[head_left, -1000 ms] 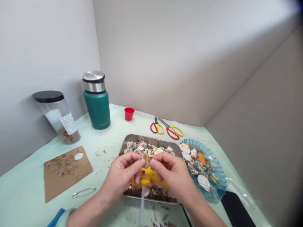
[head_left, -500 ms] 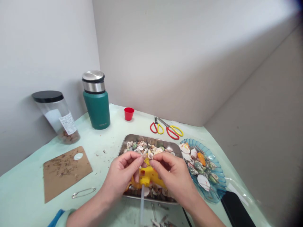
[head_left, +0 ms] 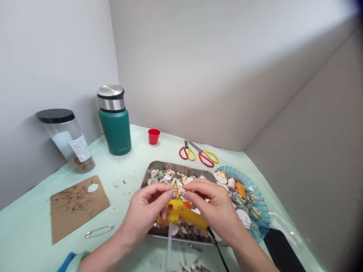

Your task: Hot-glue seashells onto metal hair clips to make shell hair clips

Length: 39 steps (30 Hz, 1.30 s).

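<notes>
My left hand (head_left: 151,200) pinches a small brownish spiral seashell (head_left: 174,192) between thumb and fingertips. A paler little shell (head_left: 181,191) is held the same way by my right hand (head_left: 212,202), the two shells side by side and nearly touching. Right below them a yellow glue gun (head_left: 188,216) rests on the metal tray (head_left: 172,164), its clear glue stick (head_left: 169,245) poking out toward me and a black cord (head_left: 217,245) running off the front. Many mixed shells (head_left: 167,175) fill the tray, partly hidden by my hands.
On the right stand a blue scalloped plate (head_left: 263,211) of shells and a black phone-like slab (head_left: 283,251). Scissors (head_left: 205,158), a red cup (head_left: 154,136), a green flask (head_left: 115,130) and a tilted jar (head_left: 81,151) line the back. Brown cardboard (head_left: 79,211) and a large pin (head_left: 99,231) lie left.
My right hand has shifted slightly right and turned, uncovering more of the glue gun's handle and cord. Both shells now show more clearly at my fingertips. The whole view has slid a little.
</notes>
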Motion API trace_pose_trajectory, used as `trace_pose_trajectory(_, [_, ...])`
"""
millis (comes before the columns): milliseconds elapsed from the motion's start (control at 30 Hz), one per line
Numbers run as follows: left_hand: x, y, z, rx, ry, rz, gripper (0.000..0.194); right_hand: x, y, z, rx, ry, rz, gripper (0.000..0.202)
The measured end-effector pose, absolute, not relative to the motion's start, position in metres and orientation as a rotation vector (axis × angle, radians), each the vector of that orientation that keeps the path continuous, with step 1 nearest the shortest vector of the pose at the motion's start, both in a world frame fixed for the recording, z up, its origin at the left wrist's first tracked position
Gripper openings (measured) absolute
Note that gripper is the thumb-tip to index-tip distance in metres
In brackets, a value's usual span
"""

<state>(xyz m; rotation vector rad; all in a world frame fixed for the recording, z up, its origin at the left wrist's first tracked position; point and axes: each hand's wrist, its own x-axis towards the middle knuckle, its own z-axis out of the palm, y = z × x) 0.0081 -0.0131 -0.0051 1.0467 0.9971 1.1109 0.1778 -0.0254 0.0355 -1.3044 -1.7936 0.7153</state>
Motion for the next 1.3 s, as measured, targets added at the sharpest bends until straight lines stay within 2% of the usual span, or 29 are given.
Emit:
trace_pose_trajectory(300, [0.007, -0.014, -0.005, 1.087, 0.984, 1.104, 0.023, 0.181, -0.026, 0.038, -1.257, -1.885, 0.621, 0.014])
trace_pose_trajectory(633, [0.005, -0.014, -0.008, 1.110, 0.997, 1.103, 0.022, 0.177, -0.027, 0.040, -1.380, -1.743, 0.818, 0.013])
trace_pose_trajectory(833, [0.006, -0.013, -0.009, 1.101, 1.009, 1.094, 0.022, 0.180, -0.024, 0.036, -1.353, -1.781, 0.816, 0.012])
trace_pose_trajectory(1133, [0.006, -0.012, -0.009, 1.080, 1.006, 1.092, 0.025, 0.186, -0.023, 0.038, -1.254, -1.850, 0.673, 0.012])
trace_pose_trajectory(1300, [0.005, -0.011, -0.010, 1.052, 1.015, 1.101, 0.029, 0.206, -0.016, 0.043, -1.257, -1.828, 0.415, 0.011])
